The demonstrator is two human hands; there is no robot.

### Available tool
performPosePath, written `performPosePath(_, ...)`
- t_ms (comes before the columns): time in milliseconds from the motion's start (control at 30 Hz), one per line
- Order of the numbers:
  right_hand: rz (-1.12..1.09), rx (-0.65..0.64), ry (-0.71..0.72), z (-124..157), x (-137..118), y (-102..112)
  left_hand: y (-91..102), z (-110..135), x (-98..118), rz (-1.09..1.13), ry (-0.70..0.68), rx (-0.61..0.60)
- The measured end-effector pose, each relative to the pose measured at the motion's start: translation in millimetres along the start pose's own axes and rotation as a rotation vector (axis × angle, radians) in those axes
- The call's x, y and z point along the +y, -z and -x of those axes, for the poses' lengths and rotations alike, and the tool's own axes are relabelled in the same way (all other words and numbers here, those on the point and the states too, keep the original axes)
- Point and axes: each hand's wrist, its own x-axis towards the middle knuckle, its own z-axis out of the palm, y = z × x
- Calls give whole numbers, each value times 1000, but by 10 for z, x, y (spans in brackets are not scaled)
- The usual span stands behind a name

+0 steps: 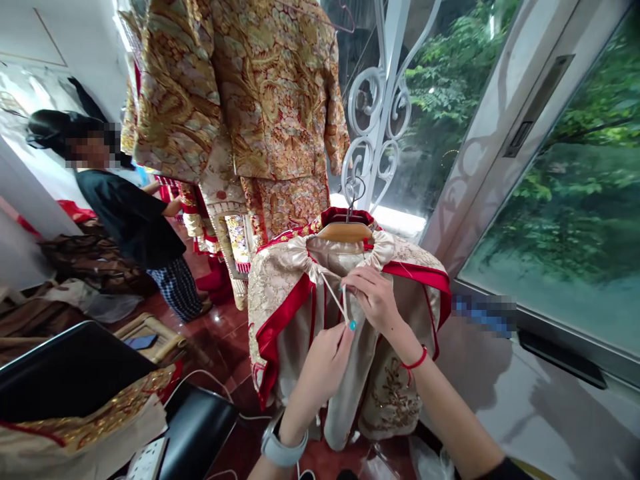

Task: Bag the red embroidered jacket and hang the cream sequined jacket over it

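Note:
A cream embroidered jacket (283, 277) with red trim hangs in front of me on a wooden hanger (345, 231). Its pale lining faces me, and the neckline is gathered. From the gathers a thin white cord (333, 290) runs down to my left hand (327, 353), whose thumb and finger pinch it. Just above and to the right, my right hand (373, 297) is closed in a pinch near the same cord, at the front of the neckline. The fingertips partly hide what it grips.
Gold brocade garments (275, 93) hang behind the jacket, beside a white scrolled metal frame (373, 100). On the left a person (133, 213) in dark clothes handles red cloth. A black chair (200, 427), a power strip (147, 460) and cables lie low left. The window (565, 200) is at right.

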Motion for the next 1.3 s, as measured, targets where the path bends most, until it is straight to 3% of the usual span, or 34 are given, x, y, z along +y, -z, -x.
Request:
performPosePath(100,9,-28,11,-62,-35,-114,-32,22,39,75,16,-11)
performPosePath(300,252,-177,145,69,-76,-213,14,-5,72,561,144,-263)
performPosePath(433,311,-125,117,124,-71,-210,94,-7,86,483,73,-284)
performPosePath(500,292,-138,134,118,-44,-183,177,2,77,390,23,-235)
performPosePath(633,129,-250,148,117,20,-64,454,-22,21,107,-105,44)
performPosePath(733,-162,-223,19,108,32,28,619,-89,-8,-120,-185,103)
performPosePath(867,-515,-159,-184,21,6,133,626,-267,49,-307,-371,213)
performPosePath(933,-557,-160,-202,-38,-7,203,581,-411,120,-316,-457,168)
performPosePath(1000,-480,-152,-138,-87,-14,282,551,-589,197,-312,-483,28)
performPosePath(1167,67,-9,159,-116,15,371,585,-1003,315,-194,-355,-200)
performPosePath(1300,235,172,335,-49,84,283,588,-1082,307,89,-271,-284)
